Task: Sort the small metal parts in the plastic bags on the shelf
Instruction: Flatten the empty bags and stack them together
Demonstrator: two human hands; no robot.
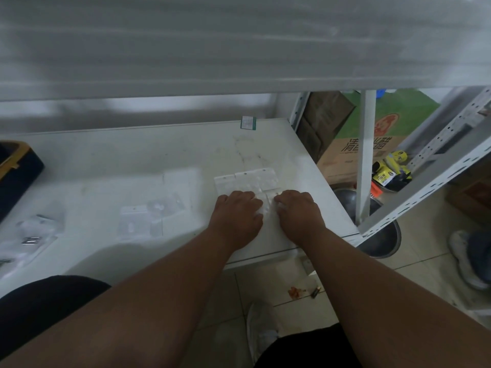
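A row of three small clear plastic bags (245, 180) lies flat on the white shelf (132, 160). Just in front of that row, my left hand (236, 212) and my right hand (299, 211) sit knuckles up, side by side. Their curled fingertips meet on another small plastic bag (267, 201), which both hands grip at its edges. More clear bags (132, 221) lie loose to the left. A heap of bags (34, 229) with small metal parts sits at the far left edge. The picture is blurred, so the bags' contents are hard to make out.
An upper shelf board (239, 49) hangs low over the back. A black and yellow case (16, 171) stands at the left. A green-edged bag (248, 122) lies at the rear. Right of the shelf are a white upright (365, 155), cardboard boxes (377, 144) and a metal bowl (385, 237).
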